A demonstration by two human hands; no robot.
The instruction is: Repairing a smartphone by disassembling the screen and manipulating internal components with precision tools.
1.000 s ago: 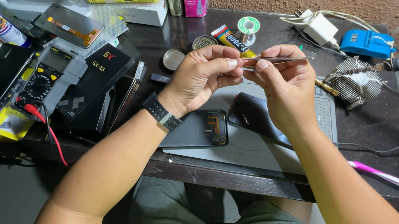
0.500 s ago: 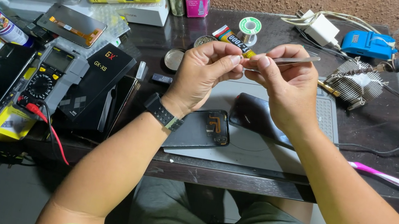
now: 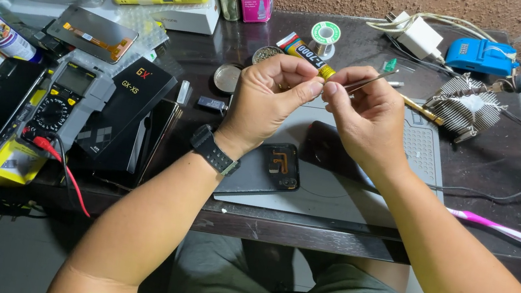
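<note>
My two hands meet fingertip to fingertip above a grey work mat. My right hand grips thin metal tweezers that point up and to the right. My left hand, with a black watch on its wrist, pinches thumb and forefinger on a small part that is too tiny to make out. Just behind the fingers a glue tube with a yellow tip lies on the table. A phone with its back open lies on the mat under my left wrist.
A multimeter with a red lead, a black box and a display panel crowd the left side. A solder spool, a metal heat sink and a blue device sit behind. A pink toothbrush lies front right.
Both hands have drawn closer together and shifted slightly toward me, so less of the tweezers shows past my right fingers. Everything on the table has stayed in place.
</note>
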